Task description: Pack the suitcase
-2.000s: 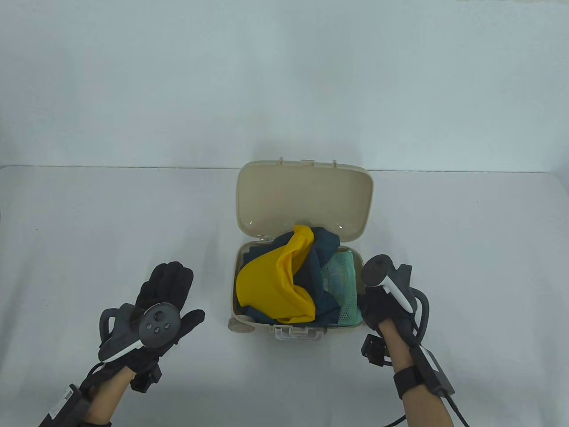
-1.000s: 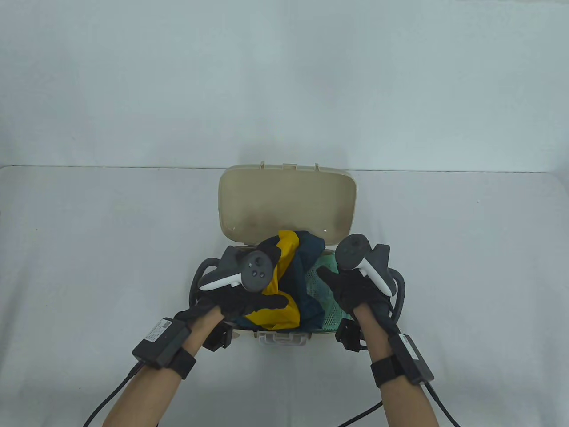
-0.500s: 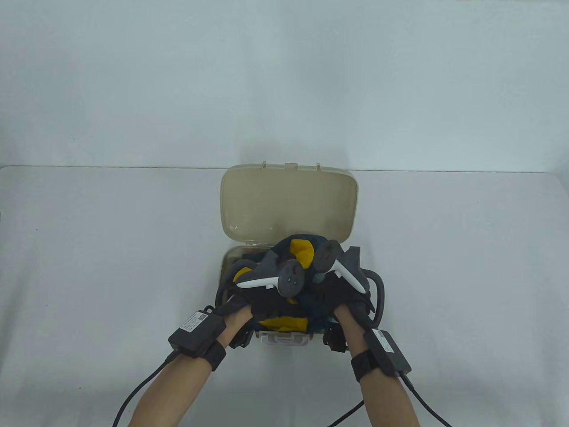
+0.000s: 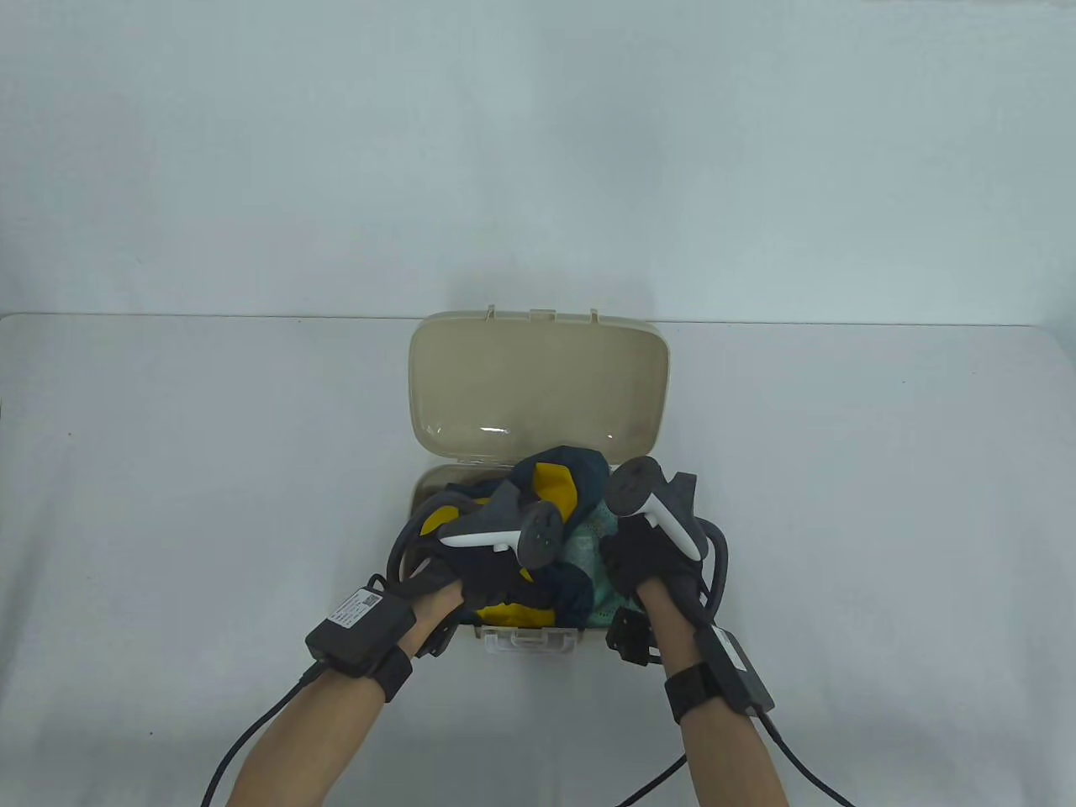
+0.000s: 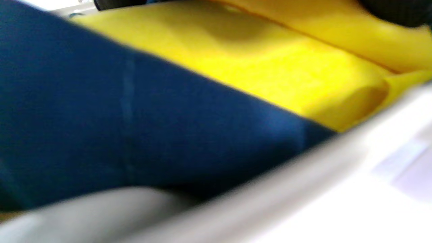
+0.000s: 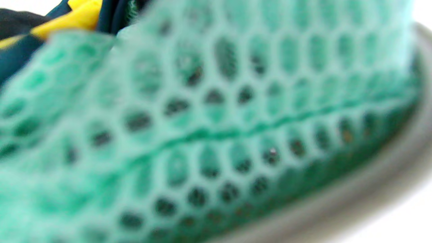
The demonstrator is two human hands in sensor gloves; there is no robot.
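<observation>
White wall [image 4: 538, 151] is filling the top; the white table [image 4: 168, 471] is lying below. At lower middle, the tan suitcase [image 4: 538, 378] is sitting open, clothes [image 4: 580, 479] inside. Left hand [image 4: 483, 572] and right hand [image 4: 643, 559] are pressing them; their grip is hidden.

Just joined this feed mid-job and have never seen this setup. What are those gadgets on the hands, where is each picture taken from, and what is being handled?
These are a person's gloved hands; each gadget is a tracker strapped on the back, not held. The table view looks down: the left hand and right hand are on clothes in an open beige suitcase on a white table. The left wrist view, close and blurred, shows yellow cloth and navy cloth. The right wrist view shows green mesh. The fingers are hidden, so any grip is unclear.
</observation>
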